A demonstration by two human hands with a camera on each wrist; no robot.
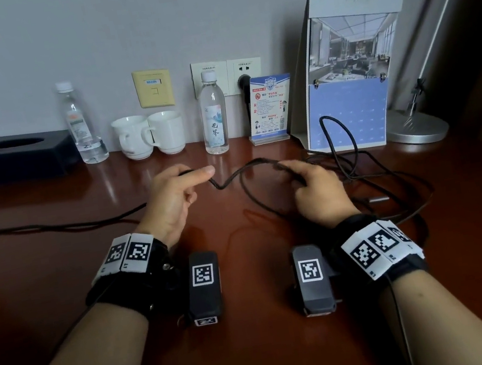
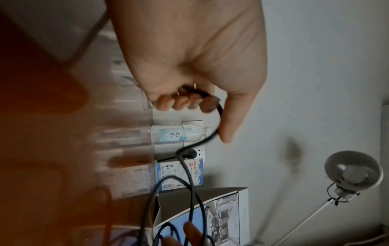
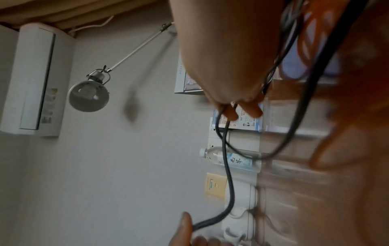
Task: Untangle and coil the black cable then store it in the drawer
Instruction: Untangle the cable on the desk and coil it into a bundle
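A dark red, glossy wooden tabletop (image 1: 260, 352) runs up to a pale grey wall (image 1: 114, 28). Along the far edge, from left to right, stand a black tissue box (image 1: 8, 157), a clear water bottle (image 1: 80, 125), two white cups (image 1: 150, 135), a second water bottle (image 1: 213, 114), a small printed card in a stand (image 1: 270, 108), a standing calendar (image 1: 346, 77) and the round base of a desk lamp (image 1: 417, 127). Wall sockets (image 1: 227, 75) sit behind the bottles, one with a dark plug in it.

The black cable (image 1: 233, 180) is stretched between both hands just above the middle of the tabletop. The left hand (image 1: 173, 202) has its fingers curled round the cable, thumb stretched out alongside it. The right hand (image 1: 317, 192) pinches a bundle of strands with curled fingers. To the right, more of the cable lies in loose, crossing loops, one loop rising in front of the calendar; another length trails off the left side.

No drawer is in view. The lamp's arm is cut off in the head view, and both wrist views are blurred over the tabletop.
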